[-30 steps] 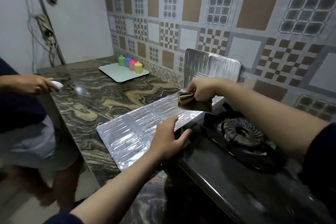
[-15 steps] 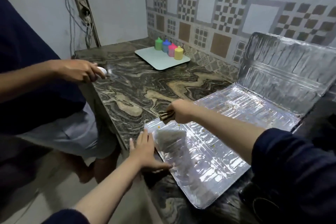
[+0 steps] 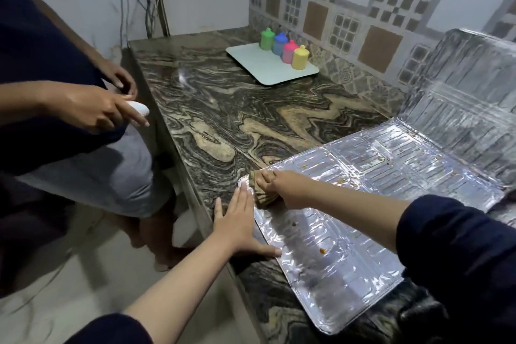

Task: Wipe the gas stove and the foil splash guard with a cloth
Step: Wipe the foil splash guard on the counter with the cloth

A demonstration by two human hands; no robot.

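The right hand point(image 3: 290, 188) grips a folded brown cloth point(image 3: 259, 190) at the near-left corner of the silver embossed foil splash guard point(image 3: 363, 204), lower right; the left hand point(image 3: 240, 220) lies open, flat beside it on the swirled marble counter point(image 3: 237, 120).

This is a home kitchen, small and plain. A swirled dark-and-tan stone table point(image 3: 223, 120) runs along a wall of patterned brown, grey and white tiles point(image 3: 363, 3), and on it lies a ribbed foil splash guard point(image 3: 377, 176) with small food specks, one panel standing up against the tiles. At the far end a white tray point(image 3: 268, 64) carries four small coloured containers point(image 3: 282, 47) in green, blue, pink and yellow, and loose cables point(image 3: 131, 8) hang down the bare painted wall in the corner.
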